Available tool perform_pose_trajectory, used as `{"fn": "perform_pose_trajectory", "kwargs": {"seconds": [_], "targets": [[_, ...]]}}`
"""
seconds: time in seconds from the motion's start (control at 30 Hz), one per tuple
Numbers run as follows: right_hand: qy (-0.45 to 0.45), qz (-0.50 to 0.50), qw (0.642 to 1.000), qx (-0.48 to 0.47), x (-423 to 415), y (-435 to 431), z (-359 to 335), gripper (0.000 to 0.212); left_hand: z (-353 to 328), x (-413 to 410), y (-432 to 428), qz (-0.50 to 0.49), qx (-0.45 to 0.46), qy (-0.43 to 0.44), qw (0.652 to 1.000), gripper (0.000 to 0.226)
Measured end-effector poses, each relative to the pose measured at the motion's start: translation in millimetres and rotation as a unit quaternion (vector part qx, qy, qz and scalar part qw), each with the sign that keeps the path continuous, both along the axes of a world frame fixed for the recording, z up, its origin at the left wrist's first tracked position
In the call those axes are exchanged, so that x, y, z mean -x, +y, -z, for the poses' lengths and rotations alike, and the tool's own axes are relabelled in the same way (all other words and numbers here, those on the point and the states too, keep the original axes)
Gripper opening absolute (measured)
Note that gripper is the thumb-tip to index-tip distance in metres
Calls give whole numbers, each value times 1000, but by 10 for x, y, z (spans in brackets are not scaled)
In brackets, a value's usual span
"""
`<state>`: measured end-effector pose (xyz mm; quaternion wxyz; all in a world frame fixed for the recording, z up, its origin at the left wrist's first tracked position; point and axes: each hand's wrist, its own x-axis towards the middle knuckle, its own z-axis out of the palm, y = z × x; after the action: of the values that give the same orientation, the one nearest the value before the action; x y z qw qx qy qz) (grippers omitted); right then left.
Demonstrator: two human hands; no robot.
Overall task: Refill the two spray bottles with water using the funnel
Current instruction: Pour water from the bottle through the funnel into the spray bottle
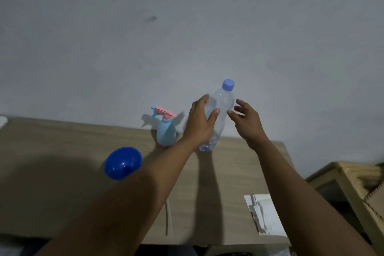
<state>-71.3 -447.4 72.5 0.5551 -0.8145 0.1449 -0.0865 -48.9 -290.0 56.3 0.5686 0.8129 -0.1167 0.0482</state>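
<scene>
Funnel (123, 163) lies bowl-up at seven o'clock with bare worktop (52, 151) around, spray bottle (165, 131) near the wall edge at nine o'clock of the water bottle (218, 114), left hand (200, 122) fingers wrapping it, right hand (246, 120) fingers spread beside.

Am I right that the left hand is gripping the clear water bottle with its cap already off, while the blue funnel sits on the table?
Not quite. The head view shows the clear water bottle with its blue cap on, not off. The rest holds: the left hand is gripping the bottle, and the blue funnel sits on the table.
</scene>
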Motion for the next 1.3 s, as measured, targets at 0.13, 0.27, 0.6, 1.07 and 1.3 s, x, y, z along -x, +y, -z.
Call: {"fn": "perform_pose_trajectory", "kwargs": {"seconds": [0.13, 0.27, 0.6, 1.07, 1.3], "targets": [[-12, -73, 997, 21, -147, -90, -67, 65, -101, -241, -172, 29, -33, 22, 999, 59], [-48, -85, 994, 41, -74, -125, -5, 62, -124, -215, -213, 2, -2, 44, 999, 58], [-139, -89, 986, 0, 899, -81, 30, 69, -368, 673, 104, 27, 68, 59, 996, 63], [-99, -99, 989, -48, 2000, 178, 356, 71, -125, 1832, 446, 37, 97, 86, 991, 59], [-64, -108, 992, -33, 1981, 264, 371, 93, -191, 1831, 521, 57, 28, 60, 996, 56]]}}
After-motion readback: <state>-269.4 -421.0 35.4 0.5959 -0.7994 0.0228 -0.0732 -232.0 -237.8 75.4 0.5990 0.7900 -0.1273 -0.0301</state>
